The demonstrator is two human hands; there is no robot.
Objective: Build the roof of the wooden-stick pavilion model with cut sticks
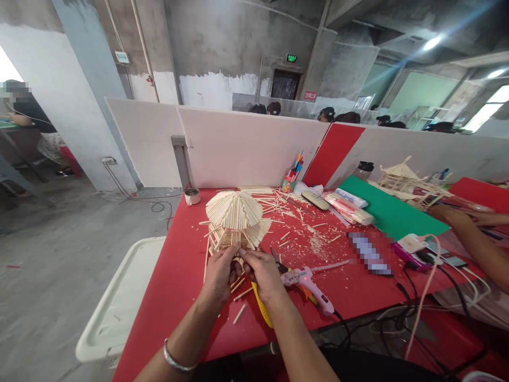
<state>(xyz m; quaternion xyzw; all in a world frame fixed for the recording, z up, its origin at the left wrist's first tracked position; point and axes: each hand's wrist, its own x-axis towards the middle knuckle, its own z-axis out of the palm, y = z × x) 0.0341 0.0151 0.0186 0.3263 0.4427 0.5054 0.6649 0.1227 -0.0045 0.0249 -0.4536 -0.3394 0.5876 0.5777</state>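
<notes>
A model pavilion (234, 212) made of pale wooden sticks, with a layered, fan-shaped roof, stands upright on the red table. Right in front of it, my left hand (222, 265) and my right hand (260, 268) meet, thumbs and fingertips pinched together. Whatever they hold is too small and covered by the fingers to name. The model's lower front is hidden behind them. Beside my right hand lies a pink hot glue gun (308, 281) with a lit red light. A yellow-handled tool (262, 307) is partly under my right wrist. Loose sticks (239, 314) lie near both hands.
Stick scraps litter the red tabletop (170, 281). Around it are a metal cup (192, 196), a pen holder (289, 182), packs of sticks (350, 208), a green board (389, 209) and a phone (369, 253). Cables hang at right, near a co-worker's arm (473, 241). A white partition (246, 146) stands behind.
</notes>
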